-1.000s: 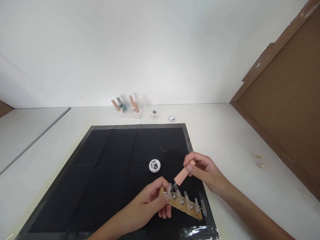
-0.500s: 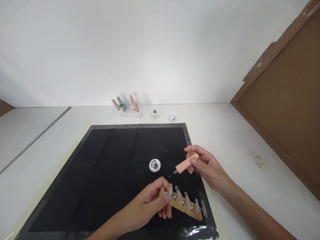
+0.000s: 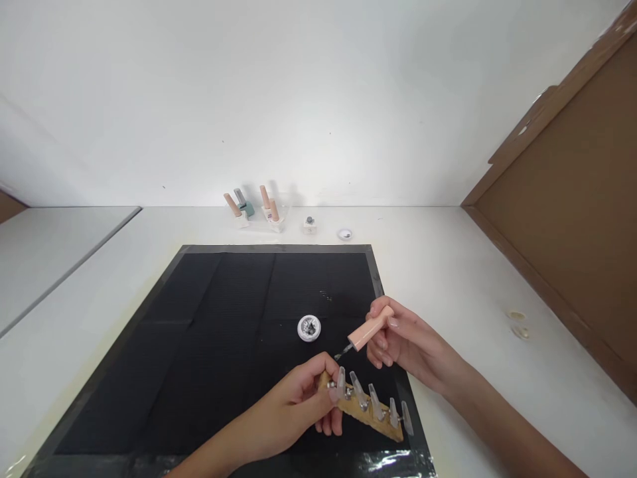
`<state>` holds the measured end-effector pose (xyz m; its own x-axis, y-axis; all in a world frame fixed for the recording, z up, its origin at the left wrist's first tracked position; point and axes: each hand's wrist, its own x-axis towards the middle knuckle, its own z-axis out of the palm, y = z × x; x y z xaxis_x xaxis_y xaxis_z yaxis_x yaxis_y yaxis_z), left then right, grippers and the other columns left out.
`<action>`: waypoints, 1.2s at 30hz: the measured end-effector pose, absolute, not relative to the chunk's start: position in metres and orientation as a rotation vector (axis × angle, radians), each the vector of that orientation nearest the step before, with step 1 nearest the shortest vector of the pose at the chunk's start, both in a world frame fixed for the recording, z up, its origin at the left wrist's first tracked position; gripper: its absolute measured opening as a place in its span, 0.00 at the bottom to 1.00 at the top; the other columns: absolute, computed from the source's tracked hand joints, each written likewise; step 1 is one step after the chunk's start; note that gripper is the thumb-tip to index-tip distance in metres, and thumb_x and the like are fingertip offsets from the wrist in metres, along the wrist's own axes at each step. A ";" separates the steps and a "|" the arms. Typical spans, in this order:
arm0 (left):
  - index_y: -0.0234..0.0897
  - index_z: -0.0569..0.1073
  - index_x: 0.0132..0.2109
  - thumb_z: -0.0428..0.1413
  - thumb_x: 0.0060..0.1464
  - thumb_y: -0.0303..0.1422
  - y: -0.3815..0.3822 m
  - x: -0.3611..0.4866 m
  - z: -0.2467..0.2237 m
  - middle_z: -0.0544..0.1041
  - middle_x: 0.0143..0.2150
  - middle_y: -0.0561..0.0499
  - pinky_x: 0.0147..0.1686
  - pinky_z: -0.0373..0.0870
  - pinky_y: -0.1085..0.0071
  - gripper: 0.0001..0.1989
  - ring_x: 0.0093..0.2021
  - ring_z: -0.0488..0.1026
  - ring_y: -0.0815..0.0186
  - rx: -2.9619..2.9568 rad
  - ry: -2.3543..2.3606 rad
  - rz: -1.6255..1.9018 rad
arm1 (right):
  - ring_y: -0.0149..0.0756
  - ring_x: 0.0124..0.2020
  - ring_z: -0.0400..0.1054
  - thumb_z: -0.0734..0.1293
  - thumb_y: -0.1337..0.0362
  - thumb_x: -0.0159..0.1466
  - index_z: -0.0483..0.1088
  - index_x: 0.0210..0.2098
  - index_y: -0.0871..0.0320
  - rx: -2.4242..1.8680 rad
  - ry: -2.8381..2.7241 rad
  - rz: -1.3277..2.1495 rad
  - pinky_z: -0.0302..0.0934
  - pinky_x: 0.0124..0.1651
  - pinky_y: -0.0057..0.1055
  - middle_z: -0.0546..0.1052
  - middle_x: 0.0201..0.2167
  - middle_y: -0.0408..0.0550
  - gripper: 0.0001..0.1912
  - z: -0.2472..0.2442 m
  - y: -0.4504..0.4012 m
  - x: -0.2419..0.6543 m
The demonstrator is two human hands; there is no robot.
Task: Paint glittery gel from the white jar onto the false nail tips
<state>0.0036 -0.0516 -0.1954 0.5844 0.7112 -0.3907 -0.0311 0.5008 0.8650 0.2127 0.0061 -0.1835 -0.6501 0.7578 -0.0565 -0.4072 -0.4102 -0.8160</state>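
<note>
My left hand (image 3: 311,398) grips the left end of a tan wooden stand (image 3: 367,413), thumb on top. Several clear nail tips (image 3: 375,402) stand on metal holders along it. My right hand (image 3: 403,338) pinches a peach brush cap (image 3: 369,329) between thumb and fingers. Its brush (image 3: 342,352) points down to the left, just above the leftmost nail tip, with a small gap between them. Beyond my left hand, a small round white pot (image 3: 309,328) with silvery contents sits on the black mat (image 3: 223,345).
Behind the mat stand several polish bottles (image 3: 275,216), a capless bottle (image 3: 309,226) and a small white lid (image 3: 344,234). Two small round pieces (image 3: 520,332) lie at the right. A brown cardboard panel (image 3: 572,199) rises on the right.
My right hand has tilted the cap and lowered the brush slightly down and left, nearer the leftmost nail tip. My left hand and the stand have hardly moved.
</note>
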 end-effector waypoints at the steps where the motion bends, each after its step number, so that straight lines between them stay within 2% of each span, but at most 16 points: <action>1: 0.37 0.61 0.36 0.52 0.53 0.50 -0.052 0.003 -0.195 0.70 0.23 0.56 0.27 0.59 0.75 0.20 0.24 0.64 0.73 0.947 0.835 0.519 | 0.26 0.24 0.60 0.63 0.58 0.66 0.66 0.38 0.55 -0.573 -1.072 2.068 0.57 0.32 0.27 0.64 0.24 0.38 0.07 -0.183 0.005 0.212; 5: 0.37 0.62 0.36 0.52 0.53 0.50 -0.051 0.003 -0.192 0.69 0.24 0.56 0.28 0.60 0.74 0.19 0.24 0.64 0.73 0.954 0.823 0.509 | 0.27 0.26 0.59 0.67 0.58 0.63 0.64 0.32 0.55 -0.740 -1.177 1.905 0.55 0.31 0.25 0.64 0.24 0.38 0.09 -0.179 0.001 0.212; 8: 0.37 0.62 0.36 0.51 0.54 0.50 -0.051 0.003 -0.190 0.69 0.25 0.56 0.30 0.61 0.73 0.19 0.25 0.64 0.72 0.978 0.827 0.491 | 0.28 0.25 0.59 0.66 0.57 0.63 0.66 0.38 0.53 -0.789 -1.275 1.848 0.55 0.31 0.26 0.65 0.23 0.38 0.08 -0.177 0.000 0.212; 10: 0.37 0.62 0.36 0.51 0.54 0.49 -0.052 0.002 -0.191 0.69 0.25 0.56 0.31 0.61 0.73 0.18 0.26 0.64 0.72 0.990 0.822 0.487 | 0.28 0.25 0.60 0.67 0.58 0.62 0.66 0.43 0.51 -0.772 -1.315 1.835 0.56 0.32 0.26 0.65 0.23 0.38 0.11 -0.177 0.000 0.212; 16: 0.38 0.62 0.38 0.51 0.55 0.48 -0.053 0.001 -0.192 0.70 0.26 0.55 0.32 0.61 0.72 0.17 0.27 0.65 0.71 1.007 0.817 0.472 | 0.28 0.26 0.59 0.69 0.56 0.59 0.69 0.35 0.55 -0.777 -1.372 1.837 0.54 0.30 0.26 0.66 0.25 0.40 0.10 -0.180 -0.002 0.210; 24: 0.38 0.62 0.37 0.50 0.56 0.48 -0.053 0.001 -0.190 0.70 0.26 0.55 0.32 0.63 0.71 0.17 0.28 0.65 0.71 1.025 0.832 0.468 | 0.27 0.26 0.60 0.68 0.55 0.60 0.71 0.36 0.54 -0.794 -1.396 1.831 0.58 0.32 0.26 0.68 0.29 0.41 0.10 -0.186 -0.002 0.208; 36: 0.38 0.63 0.38 0.50 0.57 0.47 -0.053 0.000 -0.197 0.70 0.26 0.56 0.31 0.61 0.72 0.15 0.26 0.65 0.72 0.992 0.828 0.492 | 0.28 0.26 0.60 0.68 0.54 0.60 0.73 0.35 0.55 -0.865 -1.403 1.819 0.58 0.31 0.26 0.69 0.27 0.42 0.11 -0.190 0.000 0.207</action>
